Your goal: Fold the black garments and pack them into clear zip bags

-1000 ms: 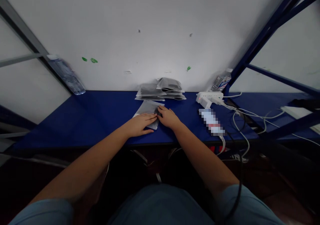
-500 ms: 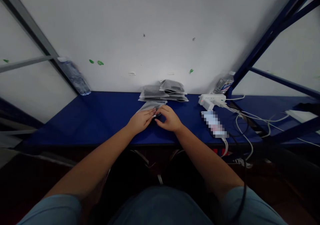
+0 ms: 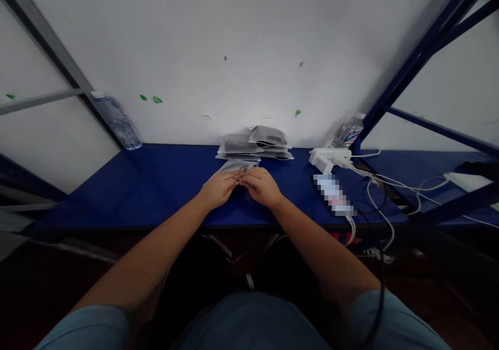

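A frosted plastic zip bag lies on the blue table, its near part covered by my hands. My left hand rests over the bag's near edge, fingers together and pressed onto it. Fingertips to fingertips with it, my right hand closes its thumb and fingers in a pinch at the same edge. The pinched part is mostly hidden. Just behind are more frosted bags with dark contents, one pile on the left and one on the right.
A white power strip with plugs and a phone-like device with a blurred screen are to the right, among white cables. Water bottles stand at the left and right against the wall. Metal frames flank the blue table.
My right thumb and fingers have come together, closing the gap between them at the bag's edge. The left hand has stayed nearly in place. The view has shifted slightly.
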`<state>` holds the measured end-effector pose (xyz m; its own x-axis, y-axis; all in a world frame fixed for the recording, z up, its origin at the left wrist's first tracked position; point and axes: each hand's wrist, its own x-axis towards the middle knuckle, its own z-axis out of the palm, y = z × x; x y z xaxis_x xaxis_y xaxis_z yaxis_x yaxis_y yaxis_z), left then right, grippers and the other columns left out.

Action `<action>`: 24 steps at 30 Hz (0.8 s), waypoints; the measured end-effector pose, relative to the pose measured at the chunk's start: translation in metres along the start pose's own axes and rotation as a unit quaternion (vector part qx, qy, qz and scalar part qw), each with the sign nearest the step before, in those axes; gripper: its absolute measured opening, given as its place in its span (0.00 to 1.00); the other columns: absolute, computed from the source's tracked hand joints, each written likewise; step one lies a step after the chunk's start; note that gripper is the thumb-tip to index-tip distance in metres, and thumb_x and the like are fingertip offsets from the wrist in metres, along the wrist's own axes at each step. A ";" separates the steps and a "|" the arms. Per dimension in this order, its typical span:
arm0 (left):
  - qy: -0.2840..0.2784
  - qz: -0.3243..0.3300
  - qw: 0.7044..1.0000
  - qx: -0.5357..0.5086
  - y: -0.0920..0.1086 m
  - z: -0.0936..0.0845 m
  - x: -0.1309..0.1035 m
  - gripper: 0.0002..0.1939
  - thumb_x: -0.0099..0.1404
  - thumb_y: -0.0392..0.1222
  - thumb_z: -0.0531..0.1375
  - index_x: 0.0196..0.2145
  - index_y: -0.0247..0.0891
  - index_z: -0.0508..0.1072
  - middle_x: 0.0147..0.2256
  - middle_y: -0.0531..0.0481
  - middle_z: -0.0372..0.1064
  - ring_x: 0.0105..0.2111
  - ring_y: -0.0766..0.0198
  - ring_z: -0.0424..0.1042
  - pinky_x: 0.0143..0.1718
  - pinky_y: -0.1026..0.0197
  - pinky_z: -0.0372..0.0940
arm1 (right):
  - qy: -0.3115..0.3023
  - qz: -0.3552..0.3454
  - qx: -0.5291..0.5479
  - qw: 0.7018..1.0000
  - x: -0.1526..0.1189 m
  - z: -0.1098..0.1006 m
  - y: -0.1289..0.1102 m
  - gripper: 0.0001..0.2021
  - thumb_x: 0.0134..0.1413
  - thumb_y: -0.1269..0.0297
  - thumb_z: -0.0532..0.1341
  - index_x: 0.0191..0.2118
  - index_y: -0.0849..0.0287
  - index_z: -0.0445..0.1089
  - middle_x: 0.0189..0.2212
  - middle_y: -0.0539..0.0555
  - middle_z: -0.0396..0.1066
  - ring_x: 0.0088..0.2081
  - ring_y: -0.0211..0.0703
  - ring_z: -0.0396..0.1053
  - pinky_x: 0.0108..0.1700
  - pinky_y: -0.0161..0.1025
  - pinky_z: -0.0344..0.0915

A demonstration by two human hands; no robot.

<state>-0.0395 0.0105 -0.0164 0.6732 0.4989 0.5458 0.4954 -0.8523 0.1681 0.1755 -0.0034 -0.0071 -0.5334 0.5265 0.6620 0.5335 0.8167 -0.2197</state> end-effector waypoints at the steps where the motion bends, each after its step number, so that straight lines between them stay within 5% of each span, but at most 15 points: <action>1: 0.005 0.002 1.000 0.001 0.000 -0.001 0.000 0.23 0.76 0.40 0.47 0.65 0.39 0.65 0.62 0.42 0.67 0.62 0.56 0.67 0.62 0.45 0.65 | -0.006 0.000 -0.013 1.000 0.000 -0.001 0.000 0.14 0.71 0.61 0.53 0.41 0.53 0.76 0.42 0.56 0.78 0.46 0.47 0.71 0.50 0.45 0.63; 17: 0.072 0.014 0.997 0.023 0.007 -0.015 -0.001 0.20 0.76 0.41 0.47 0.59 0.41 0.72 0.57 0.44 0.73 0.59 0.58 0.70 0.59 0.48 0.68 | -0.042 0.086 -0.153 0.984 0.003 -0.005 0.019 0.11 0.70 0.64 0.55 0.42 0.55 0.76 0.44 0.57 0.76 0.48 0.50 0.66 0.48 0.45 0.54; 24: 0.044 0.012 0.999 0.027 -0.003 -0.008 -0.002 0.20 0.76 0.44 0.49 0.58 0.40 0.73 0.55 0.44 0.75 0.56 0.59 0.74 0.57 0.51 0.69 | -0.058 0.020 -0.146 0.987 0.000 -0.005 0.012 0.12 0.71 0.65 0.53 0.45 0.56 0.75 0.45 0.57 0.77 0.48 0.49 0.66 0.49 0.45 0.55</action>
<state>-0.0467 0.0104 -0.0115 0.6357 0.4612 0.6190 0.5109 -0.8525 0.1104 0.1850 0.0052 -0.0056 -0.5708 0.5949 0.5659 0.7135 0.7005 -0.0166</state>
